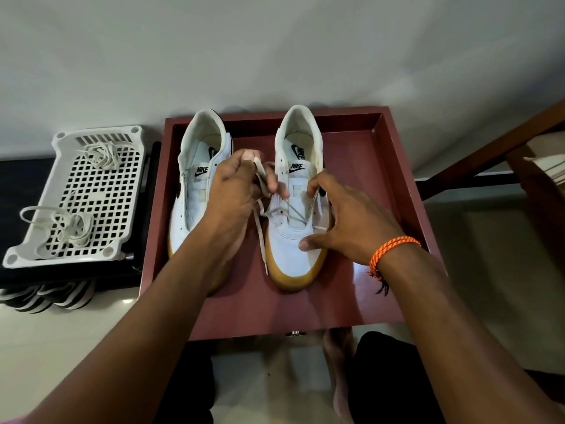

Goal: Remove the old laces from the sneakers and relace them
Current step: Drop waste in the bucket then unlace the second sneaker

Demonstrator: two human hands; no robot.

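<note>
Two white sneakers with gum soles stand side by side in a dark red tray (382,185), toes toward me. The left sneaker (195,191) has bare eyelets. The right sneaker (293,249) carries a white lace (286,211) crossed through its lower eyelets, one end trailing down beside the toe. My left hand (235,191) pinches a lace end above the gap between the shoes. My right hand (345,224) rests on the right sneaker's side, fingers pinching the other lace strand by the eyelets, thumb on the toe.
A white perforated plastic basket lid (101,191) lies to the left with two loose bundles of laces (68,229) on it. Striped dark shoes (46,296) peek out below it. A wooden frame (489,154) stands at the right; a wall is close behind.
</note>
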